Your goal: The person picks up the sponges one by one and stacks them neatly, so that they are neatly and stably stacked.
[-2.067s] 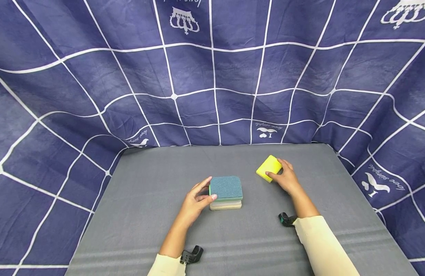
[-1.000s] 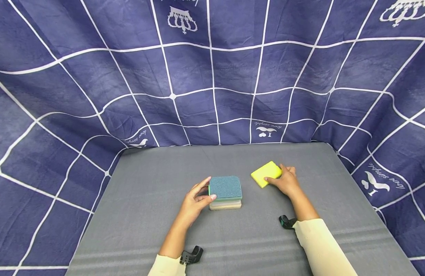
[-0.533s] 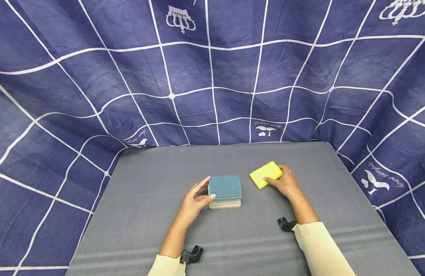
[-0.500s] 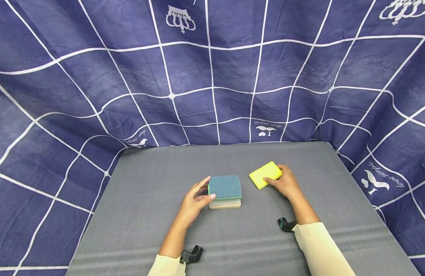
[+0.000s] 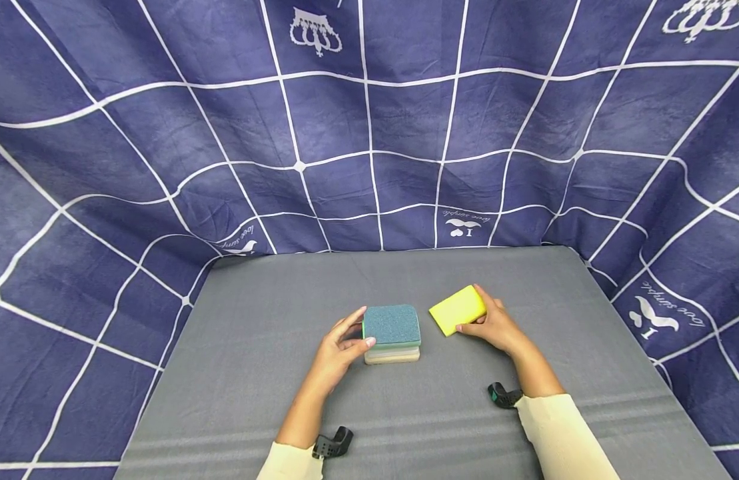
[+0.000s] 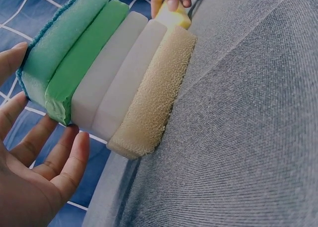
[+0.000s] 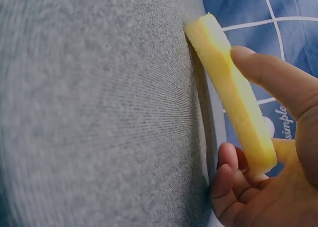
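In the head view, a stack of sponges stands mid-table with a teal scouring pad on top. The left wrist view shows its layers: a teal sponge, a green sponge, pale white layers and a beige porous sponge lowest. My left hand holds the stack's left end, thumb at the near corner and index finger at the far one. My right hand grips a yellow sponge by its right end, thumb on the near edge. That sponge sits apart from the stack, close over the table.
Grey cloth covers the table. A blue curtain with white grid lines rises behind it and along both sides. Black bands are worn at both wrists, below cream sleeves.
The yellow sponge has moved left and nearer with my right hand, turning slightly as it came towards the stack. My left hand and the stack have stayed in place.
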### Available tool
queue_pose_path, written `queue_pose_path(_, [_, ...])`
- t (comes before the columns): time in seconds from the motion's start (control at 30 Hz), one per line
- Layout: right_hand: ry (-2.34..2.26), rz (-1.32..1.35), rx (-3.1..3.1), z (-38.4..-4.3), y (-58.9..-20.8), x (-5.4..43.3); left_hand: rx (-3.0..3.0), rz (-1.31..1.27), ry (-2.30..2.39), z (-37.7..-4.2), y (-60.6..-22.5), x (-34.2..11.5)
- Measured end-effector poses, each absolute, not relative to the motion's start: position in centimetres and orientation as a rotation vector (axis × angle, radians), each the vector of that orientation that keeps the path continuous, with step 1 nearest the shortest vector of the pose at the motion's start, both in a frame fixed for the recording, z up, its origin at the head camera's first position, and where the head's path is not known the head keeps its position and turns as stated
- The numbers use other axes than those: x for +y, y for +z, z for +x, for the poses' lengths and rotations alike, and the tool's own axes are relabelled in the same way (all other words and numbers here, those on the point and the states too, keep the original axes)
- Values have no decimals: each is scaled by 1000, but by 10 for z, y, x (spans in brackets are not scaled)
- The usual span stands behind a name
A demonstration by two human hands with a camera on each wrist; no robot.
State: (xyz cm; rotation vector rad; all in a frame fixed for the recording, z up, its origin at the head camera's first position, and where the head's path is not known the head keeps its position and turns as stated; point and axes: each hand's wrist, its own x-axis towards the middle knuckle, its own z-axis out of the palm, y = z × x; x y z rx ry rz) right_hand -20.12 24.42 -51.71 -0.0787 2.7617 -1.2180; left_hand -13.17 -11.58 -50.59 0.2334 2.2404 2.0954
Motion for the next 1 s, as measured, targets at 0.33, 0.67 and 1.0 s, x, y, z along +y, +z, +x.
queue_pose_path(0.33, [-1179,-135,2813,-201,-522,244,2238,227,2086,-132,-505,-116])
queue_pose_path(0.67, [-1149,-178,2825,-198,-521,243,2212,235,2105,-132,-505,-117])
queue_pose_path(1.0, [-1212,-165,2816,-195,-522,242,2218,238,2108,-131,-503,-116])
